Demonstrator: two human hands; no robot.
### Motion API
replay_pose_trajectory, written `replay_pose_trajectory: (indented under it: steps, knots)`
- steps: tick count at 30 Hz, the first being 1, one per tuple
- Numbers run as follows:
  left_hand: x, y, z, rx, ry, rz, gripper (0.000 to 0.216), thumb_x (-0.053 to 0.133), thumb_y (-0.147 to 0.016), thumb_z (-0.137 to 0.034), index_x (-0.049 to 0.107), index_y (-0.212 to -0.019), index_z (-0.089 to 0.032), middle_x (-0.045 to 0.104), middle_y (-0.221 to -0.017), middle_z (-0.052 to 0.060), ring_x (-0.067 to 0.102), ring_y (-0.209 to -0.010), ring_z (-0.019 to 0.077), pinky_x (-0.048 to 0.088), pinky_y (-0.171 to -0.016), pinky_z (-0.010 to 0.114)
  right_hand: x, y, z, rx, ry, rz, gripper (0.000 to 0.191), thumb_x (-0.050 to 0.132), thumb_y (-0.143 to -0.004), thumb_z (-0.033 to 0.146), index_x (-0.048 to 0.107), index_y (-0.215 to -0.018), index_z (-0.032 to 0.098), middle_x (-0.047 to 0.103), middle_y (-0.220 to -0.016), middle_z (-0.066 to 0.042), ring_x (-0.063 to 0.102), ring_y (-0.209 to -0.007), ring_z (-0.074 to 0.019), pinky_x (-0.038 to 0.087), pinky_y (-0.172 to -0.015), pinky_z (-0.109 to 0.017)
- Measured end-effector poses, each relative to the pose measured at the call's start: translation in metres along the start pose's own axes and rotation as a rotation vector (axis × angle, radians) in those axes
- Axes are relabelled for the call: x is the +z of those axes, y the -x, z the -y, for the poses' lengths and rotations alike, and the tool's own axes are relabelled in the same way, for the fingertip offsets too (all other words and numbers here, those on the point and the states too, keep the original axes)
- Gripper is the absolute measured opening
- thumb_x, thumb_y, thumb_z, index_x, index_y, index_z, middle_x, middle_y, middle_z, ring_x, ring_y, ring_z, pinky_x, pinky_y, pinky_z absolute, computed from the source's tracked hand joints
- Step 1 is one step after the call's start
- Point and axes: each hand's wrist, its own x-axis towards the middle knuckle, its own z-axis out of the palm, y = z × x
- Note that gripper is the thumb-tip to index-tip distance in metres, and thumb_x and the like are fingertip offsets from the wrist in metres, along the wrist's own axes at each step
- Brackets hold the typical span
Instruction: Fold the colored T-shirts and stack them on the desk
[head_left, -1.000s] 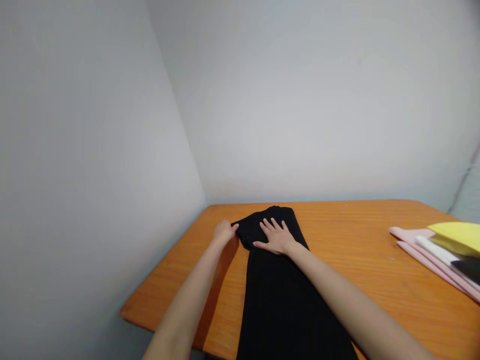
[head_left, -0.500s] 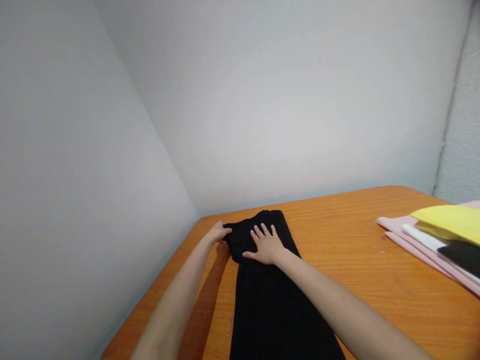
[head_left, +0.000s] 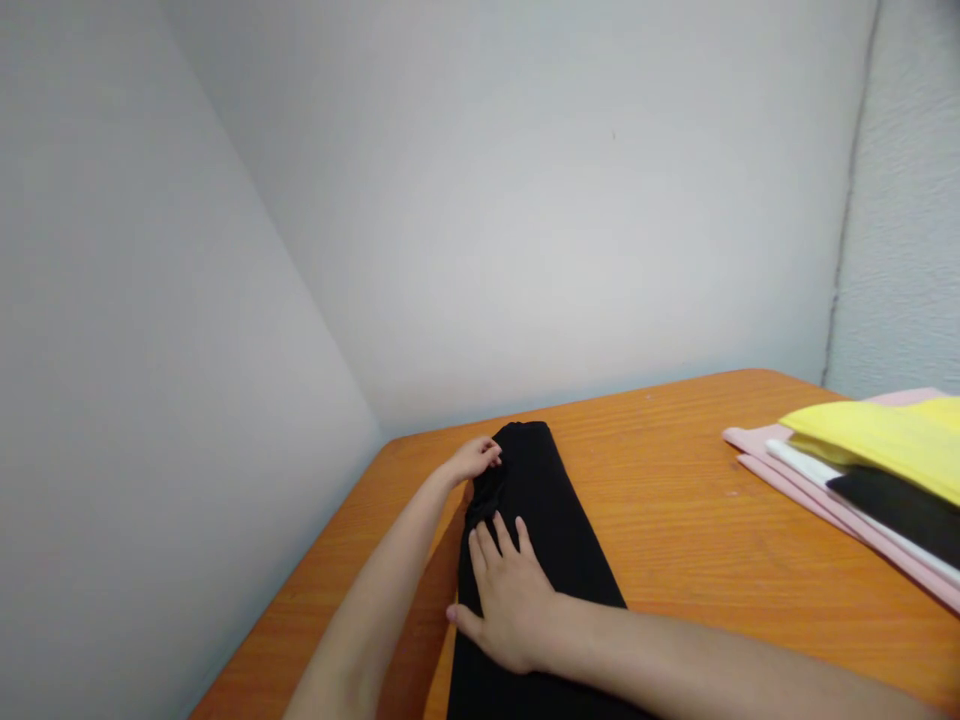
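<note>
A long pair of black trousers (head_left: 551,510), folded lengthwise, lies on the wooden table and runs from near the back edge toward me. My left hand (head_left: 477,457) is at the far left edge of the cloth, its fingers curled on a bunched part that is turned inward. My right hand (head_left: 510,605) lies flat on the trousers nearer to me, fingers spread, with the thumb reaching the left edge. Small wrinkles show between the two hands; the rest of the fabric looks smooth. The near end of the trousers runs out of view and is partly hidden by my right forearm.
On the right of the orange-brown table (head_left: 675,480) is a stack of folded cloths: a yellow one (head_left: 885,435) on top, with black, white and pink (head_left: 757,437) ones below. Pale walls (head_left: 525,250) stand close behind the table and along its left side.
My left hand has moved right, bringing the protruding left part of the trousers in over the rest. My right hand has slid toward me along the cloth. The view has shifted slightly right.
</note>
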Motion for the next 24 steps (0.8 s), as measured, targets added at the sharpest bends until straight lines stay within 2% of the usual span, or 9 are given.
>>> replay_pose_trajectory:
  steps: [2, 4, 6, 8, 13, 16, 19, 22, 24]
  knots:
    - [0.010, 0.009, 0.007, 0.103, -0.063, -0.007, 0.032, 0.042, -0.096, -0.029, 0.058, -0.120, -0.017, 0.063, -0.125, 0.009, 0.056, -0.119, 0.0172, 0.042, -0.106, 0.035, 0.008, 0.000, -0.004, -0.025, 0.002, -0.038, 0.093, 0.021, -0.090, 0.070, 0.023, -0.149, -0.002, 0.016, -0.153, -0.024, 0.001, -0.142, -0.0427, -0.008, -0.110, -0.065]
    - [0.021, 0.017, 0.014, 0.166, -0.139, -0.008, 0.042, 0.045, -0.094, -0.036, 0.052, -0.132, -0.021, 0.045, -0.146, 0.009, 0.036, -0.138, 0.0217, 0.025, -0.117, 0.044, 0.010, 0.000, -0.005, -0.025, 0.008, -0.053, 0.092, 0.021, -0.091, 0.069, 0.025, -0.149, -0.002, 0.018, -0.153, -0.025, 0.002, -0.142, -0.0429, -0.008, -0.110, -0.064]
    - [0.031, 0.022, 0.019, 0.191, -0.212, -0.008, 0.057, 0.044, -0.093, -0.047, 0.039, -0.144, -0.022, 0.027, -0.156, 0.007, 0.017, -0.146, 0.0256, 0.012, -0.119, 0.052, 0.007, 0.001, -0.003, -0.019, 0.014, -0.060, 0.092, 0.022, -0.091, 0.069, 0.026, -0.148, -0.003, 0.019, -0.152, -0.026, 0.003, -0.142, -0.0432, -0.009, -0.110, -0.064]
    - [0.040, 0.024, 0.021, 0.195, -0.275, -0.016, 0.067, 0.038, -0.093, -0.057, 0.027, -0.150, -0.022, 0.017, -0.158, 0.008, 0.009, -0.147, 0.0271, 0.008, -0.118, 0.054, -0.001, 0.006, 0.002, -0.008, 0.017, -0.047, 0.092, 0.024, -0.091, 0.069, 0.026, -0.147, -0.004, 0.018, -0.152, -0.027, 0.002, -0.141, -0.0440, -0.008, -0.111, -0.064]
    - [0.049, 0.023, 0.019, 0.205, -0.385, -0.068, 0.070, 0.028, -0.094, -0.061, 0.026, -0.150, -0.020, 0.018, -0.158, 0.008, 0.012, -0.146, 0.0267, 0.015, -0.118, 0.052, -0.015, 0.036, 0.029, -0.102, -0.002, 0.054, 0.091, 0.033, -0.091, 0.067, 0.027, -0.147, -0.005, 0.011, -0.152, -0.028, -0.005, -0.140, -0.0435, -0.002, -0.111, -0.065]
    - [0.049, 0.028, 0.011, 0.208, -0.418, -0.131, 0.061, 0.026, -0.097, -0.054, 0.033, -0.147, -0.020, 0.027, -0.155, 0.009, 0.021, -0.144, 0.0266, 0.020, -0.117, 0.052, -0.003, 0.062, 0.050, -0.305, -0.027, 0.063, 0.064, 0.039, -0.097, 0.047, 0.042, -0.143, 0.003, 0.022, -0.151, -0.024, 0.003, -0.141, -0.0426, 0.012, -0.111, -0.067]
    - [0.041, 0.041, -0.003, 0.248, -0.437, -0.232, 0.054, 0.023, -0.100, -0.042, 0.036, -0.145, -0.015, 0.028, -0.155, 0.011, 0.020, -0.145, 0.0254, 0.015, -0.119, 0.051, 0.008, 0.094, 0.063, -0.546, 0.001, -0.037, 0.041, 0.035, -0.101, 0.026, 0.053, -0.136, 0.013, 0.039, -0.146, -0.017, 0.026, -0.138, -0.0375, 0.034, -0.108, -0.057]
    - [0.022, 0.070, -0.011, 0.359, -0.451, -0.316, 0.051, 0.026, -0.101, -0.037, 0.034, -0.145, -0.014, 0.024, -0.157, 0.008, 0.014, -0.146, 0.0208, 0.009, -0.122, 0.043, -0.015, 0.134, 0.056, -0.737, 0.040, -0.057, 0.037, 0.036, -0.103, 0.028, 0.050, -0.137, 0.023, 0.043, -0.145, -0.008, 0.042, -0.132, -0.0279, 0.046, -0.103, -0.042]
    - [0.006, 0.103, -0.009, 0.469, -0.457, -0.356, 0.047, 0.026, -0.101, -0.034, 0.038, -0.143, -0.015, 0.031, -0.155, 0.008, 0.021, -0.145, 0.0183, 0.015, -0.121, 0.039, -0.046, 0.163, 0.038, -0.716, 0.058, -0.012, 0.044, 0.041, -0.102, 0.029, 0.040, -0.145, 0.024, 0.038, -0.148, -0.008, 0.038, -0.135, -0.0241, 0.043, -0.106, -0.039]
